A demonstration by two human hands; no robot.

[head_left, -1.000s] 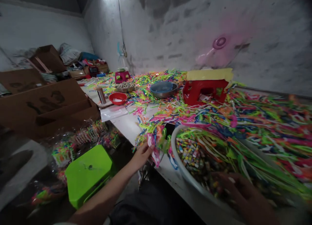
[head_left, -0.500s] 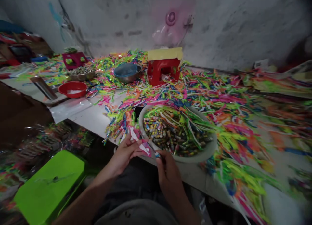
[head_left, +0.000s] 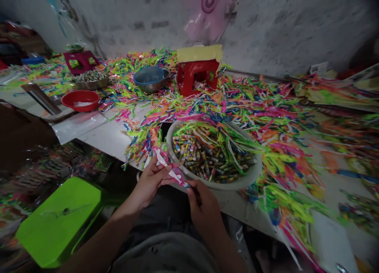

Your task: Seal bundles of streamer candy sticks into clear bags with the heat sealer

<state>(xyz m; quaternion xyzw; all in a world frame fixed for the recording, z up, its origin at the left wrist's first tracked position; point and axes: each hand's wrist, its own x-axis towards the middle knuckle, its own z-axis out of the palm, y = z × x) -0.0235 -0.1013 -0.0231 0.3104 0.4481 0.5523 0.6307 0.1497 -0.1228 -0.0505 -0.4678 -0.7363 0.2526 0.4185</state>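
My left hand (head_left: 151,182) is closed on a flat pink-and-white plastic piece (head_left: 162,159), thumb on top. It slants down toward my right hand (head_left: 204,202). The right thumb and forefinger pinch a small blue-and-white tip (head_left: 186,185) against the piece's lower end; whether the two are joined I cannot tell. Just beyond my hands stands a pale round basin (head_left: 237,185). Many short, printed little tubes (head_left: 204,158) fill it, and green and orange plastic strips (head_left: 207,133) lie over its far side.
Colourful plastic strips (head_left: 284,162) cover much of the table. A red stool (head_left: 183,79), a blue bowl (head_left: 148,76) and a red bowl (head_left: 96,99) stand farther back. At lower left is a bright green stool or lid (head_left: 59,221). The table's front edge runs before my lap.
My right hand has brought the small tip up to the lower end of the pink-and-white piece. My left hand keeps its hold. The camera view has shifted slightly.
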